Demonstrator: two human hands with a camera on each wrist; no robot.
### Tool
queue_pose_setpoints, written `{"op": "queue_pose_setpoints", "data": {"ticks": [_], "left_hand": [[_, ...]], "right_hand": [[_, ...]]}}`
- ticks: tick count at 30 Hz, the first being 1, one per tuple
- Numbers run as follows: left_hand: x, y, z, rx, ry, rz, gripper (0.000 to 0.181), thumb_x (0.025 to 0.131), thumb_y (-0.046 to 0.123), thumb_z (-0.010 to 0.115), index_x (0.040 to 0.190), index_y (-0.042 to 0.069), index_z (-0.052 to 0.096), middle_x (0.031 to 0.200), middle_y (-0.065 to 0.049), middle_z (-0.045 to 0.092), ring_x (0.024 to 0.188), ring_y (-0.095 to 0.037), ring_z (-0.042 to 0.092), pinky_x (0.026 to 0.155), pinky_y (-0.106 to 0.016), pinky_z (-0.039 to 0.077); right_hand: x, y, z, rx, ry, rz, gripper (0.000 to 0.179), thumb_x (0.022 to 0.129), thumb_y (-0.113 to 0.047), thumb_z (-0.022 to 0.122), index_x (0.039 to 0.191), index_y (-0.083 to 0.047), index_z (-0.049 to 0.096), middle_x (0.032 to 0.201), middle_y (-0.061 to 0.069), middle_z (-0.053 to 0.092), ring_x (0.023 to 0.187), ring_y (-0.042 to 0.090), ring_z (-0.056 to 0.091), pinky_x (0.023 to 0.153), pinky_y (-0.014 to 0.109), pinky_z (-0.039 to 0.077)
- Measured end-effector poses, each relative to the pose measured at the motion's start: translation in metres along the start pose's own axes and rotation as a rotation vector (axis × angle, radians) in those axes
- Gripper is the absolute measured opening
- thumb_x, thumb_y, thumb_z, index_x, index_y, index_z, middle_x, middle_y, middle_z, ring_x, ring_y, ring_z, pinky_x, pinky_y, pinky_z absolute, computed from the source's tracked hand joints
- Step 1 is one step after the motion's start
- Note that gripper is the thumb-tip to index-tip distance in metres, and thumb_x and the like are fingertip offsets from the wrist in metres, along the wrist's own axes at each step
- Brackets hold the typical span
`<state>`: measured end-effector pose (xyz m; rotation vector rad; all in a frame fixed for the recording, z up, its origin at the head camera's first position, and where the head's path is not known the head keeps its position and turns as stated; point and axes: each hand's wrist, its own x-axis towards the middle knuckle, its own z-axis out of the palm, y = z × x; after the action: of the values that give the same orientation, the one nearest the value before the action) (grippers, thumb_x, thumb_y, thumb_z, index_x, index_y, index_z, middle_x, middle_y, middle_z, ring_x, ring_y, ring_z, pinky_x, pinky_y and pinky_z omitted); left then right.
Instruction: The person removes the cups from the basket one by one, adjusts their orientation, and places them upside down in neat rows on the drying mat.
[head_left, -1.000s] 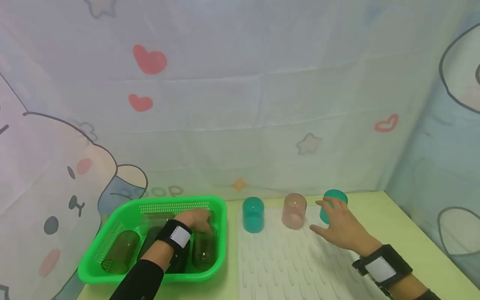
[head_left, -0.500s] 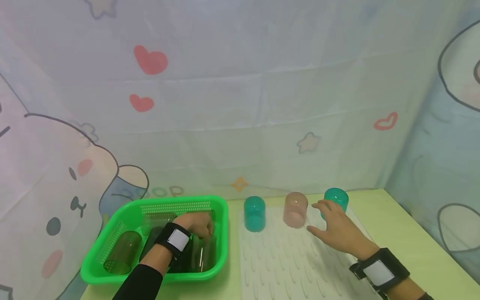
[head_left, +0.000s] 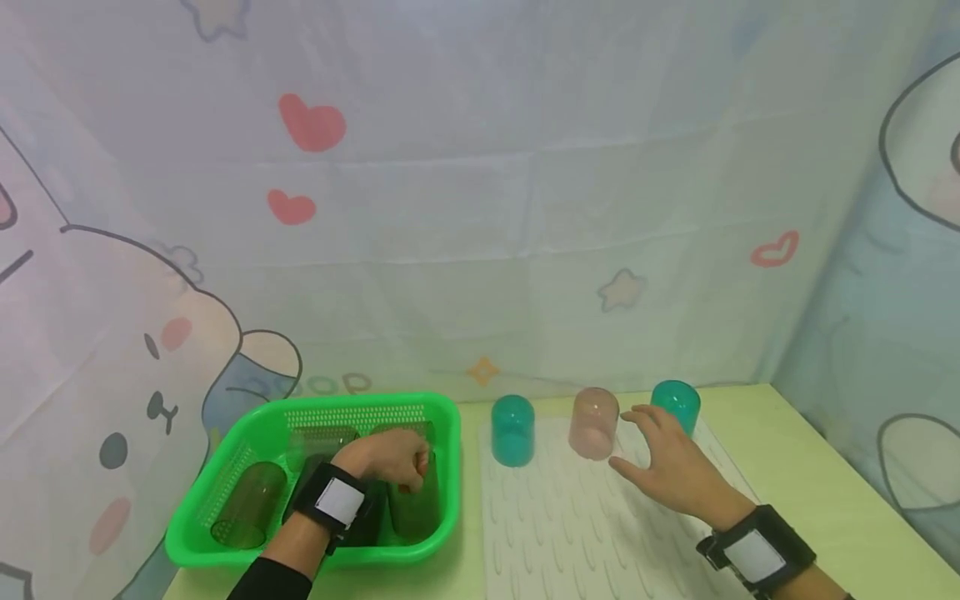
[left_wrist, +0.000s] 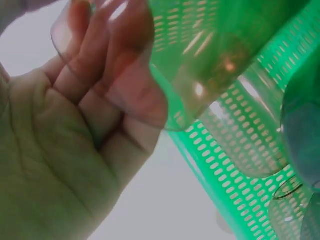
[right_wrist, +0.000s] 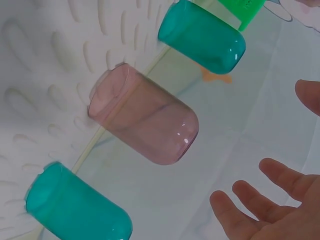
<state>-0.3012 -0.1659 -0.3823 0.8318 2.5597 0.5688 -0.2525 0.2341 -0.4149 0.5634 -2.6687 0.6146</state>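
Note:
Inside the green basket, my left hand pinches a see-through brownish cup at its upper end. The left wrist view shows those fingers curled, seen partly through clear cup walls. My right hand hovers over the white ridged mat with fingers spread and nothing in them. Ahead of it stand three upside-down cups in a row: a teal cup, a pink cup and another teal cup, partly behind the right fingers.
More cups lie in the basket: a brown one at the left, a clear one at the back and a dark one below the left wrist. A printed cloth hangs behind the yellow table.
My left fingers have curled in on the brownish cup, which has shifted a little in the basket. My right hand has drawn slightly back from the right teal cup, uncovering more of it.

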Motion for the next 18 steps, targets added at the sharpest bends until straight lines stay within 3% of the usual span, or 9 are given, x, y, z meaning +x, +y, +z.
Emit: {"op": "queue_pose_setpoints", "data": {"ticks": [2, 6, 13, 18], "left_hand": [[-0.003, -0.002, 0.001, -0.013, 0.054, 0.030, 0.012, 0.076, 0.001, 0.065, 0.079, 0.012, 0.059, 0.074, 0.004, 0.057, 0.062, -0.014, 0.053, 0.053, -0.028, 0.041], [-0.011, -0.006, 0.000, -0.060, 0.148, 0.073, 0.008, 0.081, 0.003, 0.062, 0.087, 0.007, 0.058, 0.081, 0.001, 0.057, 0.070, -0.014, 0.052, 0.058, -0.031, 0.042], [-0.032, 0.000, -0.002, -0.222, 0.311, 0.021, 0.006, 0.089, 0.003, 0.057, 0.095, 0.003, 0.056, 0.083, -0.003, 0.055, 0.069, -0.017, 0.046, 0.058, -0.031, 0.037], [-0.036, 0.007, 0.005, -0.298, 0.459, -0.006, 0.005, 0.092, 0.007, 0.059, 0.096, 0.006, 0.055, 0.086, -0.003, 0.056, 0.075, -0.016, 0.052, 0.062, -0.032, 0.043]], "right_hand": [[0.000, -0.001, 0.001, -0.001, 0.005, -0.006, 0.057, 0.083, -0.028, 0.072, 0.125, 0.002, 0.048, 0.128, 0.024, 0.043, 0.118, 0.043, 0.041, 0.088, 0.059, 0.044], [0.001, -0.004, 0.000, 0.001, 0.010, -0.005, 0.057, 0.083, -0.029, 0.073, 0.126, 0.000, 0.049, 0.128, 0.024, 0.043, 0.118, 0.044, 0.040, 0.088, 0.061, 0.043], [0.001, -0.008, 0.004, 0.008, 0.009, -0.016, 0.056, 0.081, -0.029, 0.074, 0.123, -0.001, 0.051, 0.127, 0.023, 0.044, 0.117, 0.041, 0.042, 0.088, 0.058, 0.045], [0.000, -0.016, 0.005, 0.025, 0.000, -0.031, 0.057, 0.080, -0.029, 0.075, 0.124, -0.003, 0.049, 0.127, 0.018, 0.045, 0.116, 0.037, 0.043, 0.088, 0.054, 0.046]]}}
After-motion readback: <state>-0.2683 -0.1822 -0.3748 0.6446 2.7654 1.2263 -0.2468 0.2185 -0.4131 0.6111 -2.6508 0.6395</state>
